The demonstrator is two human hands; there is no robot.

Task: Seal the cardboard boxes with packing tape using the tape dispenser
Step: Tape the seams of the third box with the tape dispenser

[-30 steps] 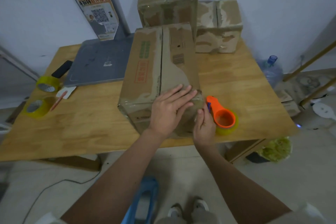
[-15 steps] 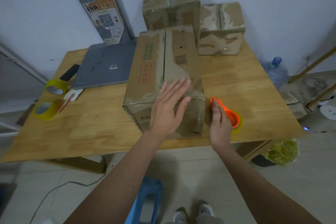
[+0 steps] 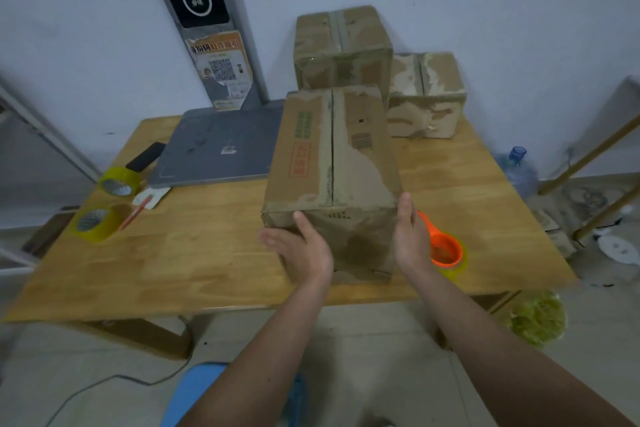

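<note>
I have the long cardboard box [image 3: 332,166] lying lengthwise down the middle of the desk [image 3: 207,253], its near end close to the front edge. My left hand [image 3: 304,250] sits at the box's near left corner, thumb up against the end face and the fingers stretched flat toward the left side, not wrapped round anything. My right hand [image 3: 410,236] is laid flat against the near right corner, fingers straight and pointing up along the edge; it holds nothing either. The blur there keeps me from saying whether the left fingers actually touch the cardboard.

The orange tape dispenser [image 3: 443,248] with its yellowish roll lies on the desk just right of my right hand, near the front edge, ungripped. Two more taped boxes stand at the back edge against the wall: the taller box [image 3: 341,45] directly behind the long one, the smaller box [image 3: 426,94] to its right.

Toward the left edge lie two tape rolls [image 3: 104,218], with a red pen [image 3: 136,213] on a paper scrap beside them. A grey slab [image 3: 221,149] occupies the back left, a black phone [image 3: 145,156] at its left side.
</note>
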